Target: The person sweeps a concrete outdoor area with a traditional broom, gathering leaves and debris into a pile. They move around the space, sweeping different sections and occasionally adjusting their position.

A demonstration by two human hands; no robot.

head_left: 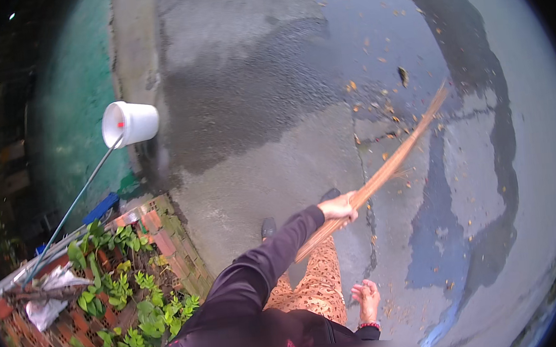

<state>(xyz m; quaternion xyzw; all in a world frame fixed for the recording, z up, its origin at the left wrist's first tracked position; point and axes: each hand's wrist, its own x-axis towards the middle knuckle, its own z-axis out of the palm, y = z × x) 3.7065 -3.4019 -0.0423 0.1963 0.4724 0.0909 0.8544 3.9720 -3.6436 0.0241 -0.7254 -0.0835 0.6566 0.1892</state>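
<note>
My left hand (339,209), at the end of a dark sleeve, is wrapped around a stick broom (390,165), a long bundle of thin brown twigs. The broom slants from near my legs up to the right. Its splayed tip reaches over wet concrete near scattered fallen leaves (377,102); whether it touches the ground I cannot tell. Down by my right side hangs my right hand (367,298), a red bracelet at its wrist. It holds nothing, and its fingers are apart and slightly bent.
At the upper left, a white bucket (141,122) lies tilted with a long thin pole (87,183) at its mouth. A brick-edged planter (178,245) with green plants (148,314) and a white plastic bag (44,313) fills the lower left. Puddles (432,239) spread across the concrete.
</note>
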